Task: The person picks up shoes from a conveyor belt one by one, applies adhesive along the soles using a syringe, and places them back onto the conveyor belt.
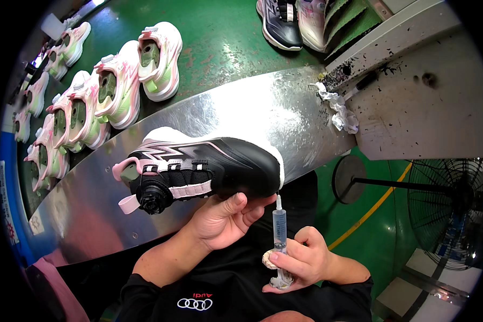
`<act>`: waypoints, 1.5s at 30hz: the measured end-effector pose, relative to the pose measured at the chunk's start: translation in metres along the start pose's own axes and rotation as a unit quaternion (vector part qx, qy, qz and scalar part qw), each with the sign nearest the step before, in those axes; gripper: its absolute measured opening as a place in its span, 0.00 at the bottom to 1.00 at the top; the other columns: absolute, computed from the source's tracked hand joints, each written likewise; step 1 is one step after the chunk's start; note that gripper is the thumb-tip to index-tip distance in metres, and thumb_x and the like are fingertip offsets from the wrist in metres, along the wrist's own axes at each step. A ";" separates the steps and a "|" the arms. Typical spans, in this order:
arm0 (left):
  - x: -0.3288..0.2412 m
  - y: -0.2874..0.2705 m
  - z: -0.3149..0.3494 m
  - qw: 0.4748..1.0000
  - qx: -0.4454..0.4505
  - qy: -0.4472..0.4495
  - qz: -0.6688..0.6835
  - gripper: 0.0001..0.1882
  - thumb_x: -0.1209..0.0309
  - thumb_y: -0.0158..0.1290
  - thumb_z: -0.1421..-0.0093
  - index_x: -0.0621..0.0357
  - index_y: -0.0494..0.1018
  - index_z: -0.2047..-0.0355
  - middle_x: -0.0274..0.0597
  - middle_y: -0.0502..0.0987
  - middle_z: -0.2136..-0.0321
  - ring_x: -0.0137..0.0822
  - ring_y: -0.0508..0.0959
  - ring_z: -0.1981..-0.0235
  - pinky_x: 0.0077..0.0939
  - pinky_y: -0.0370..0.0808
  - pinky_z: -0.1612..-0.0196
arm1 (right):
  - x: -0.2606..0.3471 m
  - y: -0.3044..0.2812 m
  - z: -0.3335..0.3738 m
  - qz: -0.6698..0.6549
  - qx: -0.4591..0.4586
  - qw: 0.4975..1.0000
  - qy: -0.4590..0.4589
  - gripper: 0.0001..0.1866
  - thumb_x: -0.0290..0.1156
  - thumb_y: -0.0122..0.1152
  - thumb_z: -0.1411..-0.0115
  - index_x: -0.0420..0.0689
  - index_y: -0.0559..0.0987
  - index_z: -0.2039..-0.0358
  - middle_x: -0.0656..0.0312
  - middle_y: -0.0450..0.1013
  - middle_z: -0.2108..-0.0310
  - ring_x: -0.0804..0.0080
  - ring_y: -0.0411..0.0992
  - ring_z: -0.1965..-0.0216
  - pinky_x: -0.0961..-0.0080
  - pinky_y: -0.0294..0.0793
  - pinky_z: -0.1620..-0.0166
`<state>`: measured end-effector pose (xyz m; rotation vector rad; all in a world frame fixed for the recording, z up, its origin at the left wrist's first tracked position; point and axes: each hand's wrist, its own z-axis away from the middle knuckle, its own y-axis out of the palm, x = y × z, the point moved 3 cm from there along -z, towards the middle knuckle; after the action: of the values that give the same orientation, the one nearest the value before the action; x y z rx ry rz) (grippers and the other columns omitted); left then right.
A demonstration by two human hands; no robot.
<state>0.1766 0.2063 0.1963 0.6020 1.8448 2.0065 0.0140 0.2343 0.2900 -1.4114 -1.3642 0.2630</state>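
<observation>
A black sneaker [236, 166] with pink trim, a white sole and a round black dial on its tongue lies tilted over the metal ledge. My left hand [225, 217] grips it from beneath near the toe, thumb against the upper and fingers partly hidden under it. Below the toe, my right hand [303, 257] is closed round a clear plastic syringe [279, 228] held upright. The syringe's fine tip meets or nearly touches the seam between sole and upper at the toe. Some whitish wrapping shows around the syringe's lower end and on a finger.
Several pink, white and green sneakers [160, 61] stand on the green surface at left. A dark sneaker [280, 24] sits at the top by green-lined slots. Crumpled white tissue [341, 110] lies on the shiny metal ledge [241, 112]. A black fan [459, 201] stands at right.
</observation>
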 end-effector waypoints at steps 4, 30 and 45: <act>-0.001 -0.001 0.007 1.000 -0.019 0.018 0.007 0.18 0.75 0.52 0.42 0.57 0.69 0.50 0.47 0.72 0.51 0.42 0.71 0.47 0.27 0.74 0.49 | 0.002 -0.001 -0.001 -0.020 0.009 1.000 -0.016 0.33 0.49 0.71 0.63 0.45 0.75 0.57 0.63 0.72 0.70 0.73 0.57 0.80 0.78 0.55 0.76; -0.137 0.017 -0.102 0.890 -0.180 0.168 -0.384 0.16 0.71 0.52 0.41 0.64 0.64 0.56 0.47 0.72 0.61 0.40 0.77 0.62 0.25 0.76 0.61 | -0.081 0.004 0.017 -0.093 -0.085 0.987 0.096 0.45 0.49 0.75 0.68 0.42 0.66 0.51 0.60 0.66 0.64 0.64 0.57 0.66 0.69 0.58 0.62; -0.247 0.009 -0.054 0.392 -0.306 0.431 -0.753 0.49 0.68 0.66 0.56 0.63 0.48 0.38 0.51 0.60 0.44 0.39 0.63 0.44 0.30 0.59 0.41 | -0.087 -0.001 0.010 -0.070 -0.077 0.989 0.105 0.43 0.48 0.75 0.67 0.42 0.67 0.52 0.60 0.67 0.62 0.62 0.60 0.67 0.68 0.59 0.60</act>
<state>0.3578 0.0305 0.1835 -1.9480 0.6968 1.1118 -0.0214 0.1693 0.2431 -1.4181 -1.3230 -0.0826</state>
